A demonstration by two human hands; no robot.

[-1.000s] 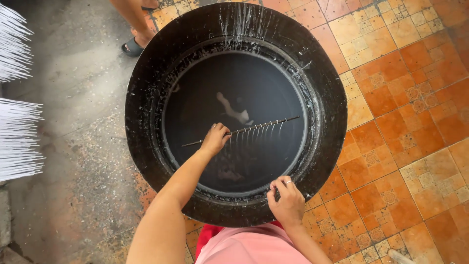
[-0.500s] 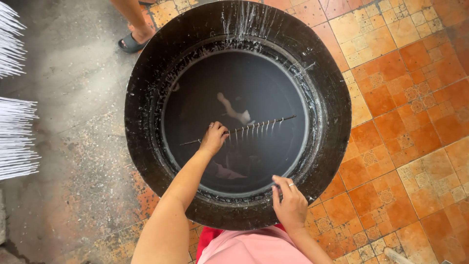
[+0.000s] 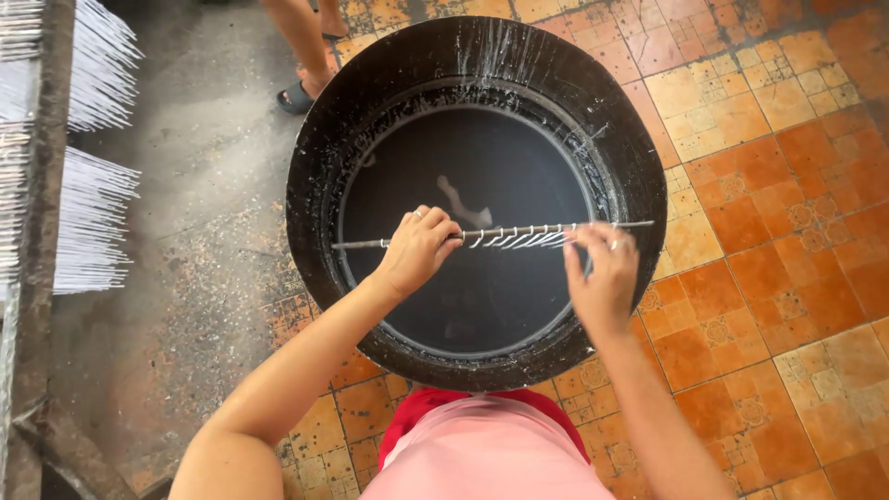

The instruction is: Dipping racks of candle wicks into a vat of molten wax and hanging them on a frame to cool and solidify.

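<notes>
right hand (image 3: 604, 276) now grips rod (image 3: 500, 233)

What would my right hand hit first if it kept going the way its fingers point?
The right hand points away from the body and already touches the thin rod. Past that, probably the black basin wall, though depth is unclear.

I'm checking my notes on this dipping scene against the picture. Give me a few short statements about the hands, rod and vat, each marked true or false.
1. The left hand grips the thin rod. True.
2. The right hand rests on the tiled floor. False: it is at the rod, over the vat.
3. The round black vat holds dark liquid. True.
4. The rod lies on the floor beside the vat. False: it is held across the vat's opening.
</notes>
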